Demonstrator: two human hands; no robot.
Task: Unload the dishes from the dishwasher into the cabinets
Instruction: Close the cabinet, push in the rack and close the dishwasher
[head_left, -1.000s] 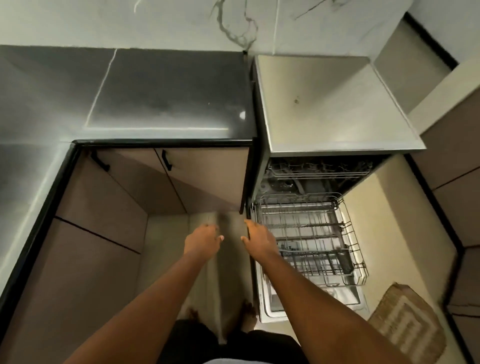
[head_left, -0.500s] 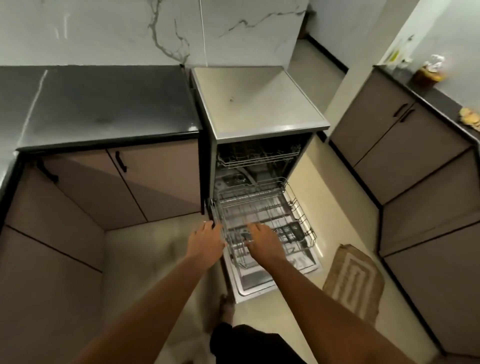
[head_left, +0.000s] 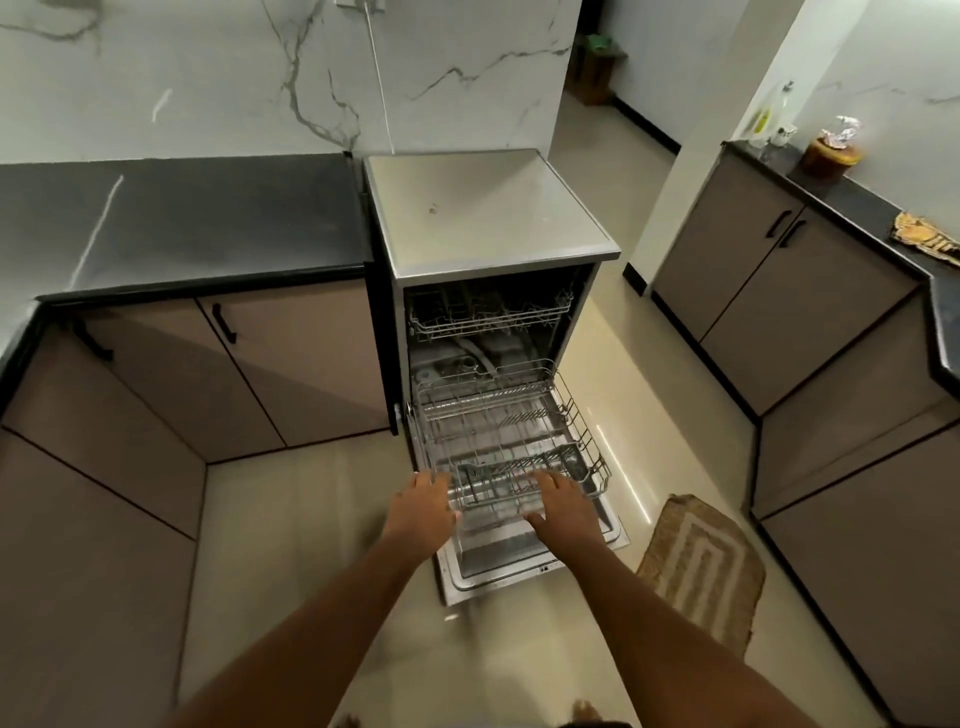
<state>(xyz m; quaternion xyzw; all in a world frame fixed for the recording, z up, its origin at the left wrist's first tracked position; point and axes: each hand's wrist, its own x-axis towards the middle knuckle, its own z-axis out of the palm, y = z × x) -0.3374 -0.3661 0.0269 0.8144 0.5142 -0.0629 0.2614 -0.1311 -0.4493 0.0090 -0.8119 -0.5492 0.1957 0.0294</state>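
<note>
The steel dishwasher (head_left: 488, 208) stands open with its door (head_left: 498, 569) folded down to the floor. Its lower wire rack (head_left: 498, 421) is pulled out over the door and I see no dishes in it. The upper rack (head_left: 488, 317) sits inside the machine. My left hand (head_left: 421, 512) reaches to the rack's front left corner with fingers extended. My right hand (head_left: 563, 506) lies over the rack's front edge, fingers spread and relaxed. Neither hand holds anything.
Brown base cabinets (head_left: 291, 364) with black handles stand closed to the left under a dark counter (head_left: 208, 218). More closed cabinets (head_left: 769, 291) line the right side. A woven mat (head_left: 701, 566) lies on the floor right of the door. Jars and bottles (head_left: 826, 150) sit on the right counter.
The view has lifted and swung right, showing the whole dishwasher and right-hand cabinets. Both hands have moved from left of the machine to the lower rack's front edge.
</note>
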